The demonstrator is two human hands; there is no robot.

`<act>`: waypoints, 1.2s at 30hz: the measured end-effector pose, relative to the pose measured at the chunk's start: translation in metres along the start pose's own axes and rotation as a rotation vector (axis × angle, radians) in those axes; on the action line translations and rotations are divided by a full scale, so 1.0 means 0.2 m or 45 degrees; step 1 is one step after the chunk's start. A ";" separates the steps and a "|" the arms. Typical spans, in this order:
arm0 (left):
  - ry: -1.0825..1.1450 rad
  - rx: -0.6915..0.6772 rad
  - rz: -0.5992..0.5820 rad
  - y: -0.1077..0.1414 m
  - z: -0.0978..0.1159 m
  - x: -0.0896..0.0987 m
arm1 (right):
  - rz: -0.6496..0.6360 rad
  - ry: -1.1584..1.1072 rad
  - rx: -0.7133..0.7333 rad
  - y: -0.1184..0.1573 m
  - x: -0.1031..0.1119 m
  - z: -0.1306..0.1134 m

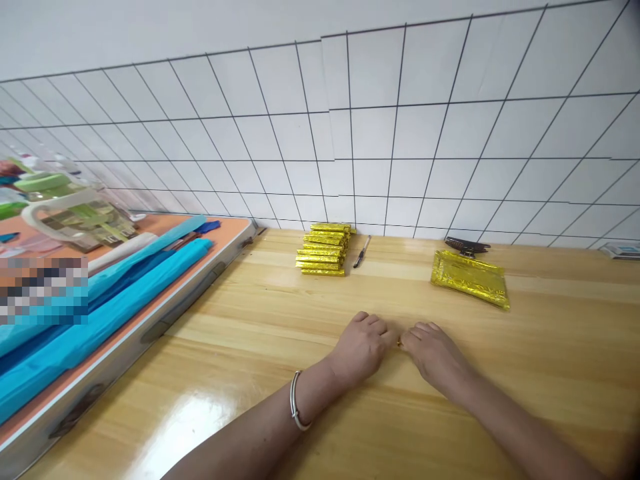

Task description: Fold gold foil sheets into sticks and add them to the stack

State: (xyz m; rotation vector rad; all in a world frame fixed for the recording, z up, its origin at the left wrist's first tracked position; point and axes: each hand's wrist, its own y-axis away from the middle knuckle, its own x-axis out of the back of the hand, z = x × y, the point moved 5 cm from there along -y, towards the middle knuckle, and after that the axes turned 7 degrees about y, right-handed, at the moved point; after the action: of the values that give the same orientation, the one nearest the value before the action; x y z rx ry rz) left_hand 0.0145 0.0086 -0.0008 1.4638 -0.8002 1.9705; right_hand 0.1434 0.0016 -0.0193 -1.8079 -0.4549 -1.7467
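Observation:
My left hand (363, 347), with a silver bangle (295, 400) at the wrist, rests low over the wooden table with its fingers curled. Close beside it, my right hand (434, 350) is closed in the same way, fingertips turned inward. A tiny bit of gold foil (399, 342) shows in the gap between the two hands; the rest is hidden under the fingers. Beyond the left hand lies a stack of gold foil rolls (325, 250). Farther off on the right, flat gold foil sheets (470, 277) are held by a dark clip (467, 247).
A pen (362, 252) lies right of the rolls. On the left, an orange-topped board with a pale edge (235, 233) carries blue folded material (135, 293) and a clear jug with a green lid (85, 213). A white wall with dark grid lines (375, 133) rises behind the wooden table (240, 347).

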 end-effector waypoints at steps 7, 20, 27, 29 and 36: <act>0.025 0.041 -0.032 0.02 -0.06 0.01 | -0.022 0.001 -0.063 0.00 0.01 0.04; 0.479 0.166 0.077 0.05 -0.19 0.01 | -0.014 -0.220 -0.136 0.04 0.05 0.15; 0.364 0.149 0.142 0.05 -0.20 0.01 | -0.065 -0.408 -0.087 0.05 0.05 0.18; 0.336 0.132 0.158 0.05 -0.21 0.00 | -0.061 -0.406 -0.077 0.05 0.05 0.19; 0.356 0.080 0.112 0.04 -0.22 -0.01 | -0.013 -0.216 -0.023 0.07 0.05 0.20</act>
State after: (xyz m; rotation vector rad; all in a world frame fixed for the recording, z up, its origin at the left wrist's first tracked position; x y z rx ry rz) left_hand -0.0189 0.0355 -0.0135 1.1676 -0.6941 2.2218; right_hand 0.1840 0.0130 -0.0118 -1.9789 -0.5184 -1.6151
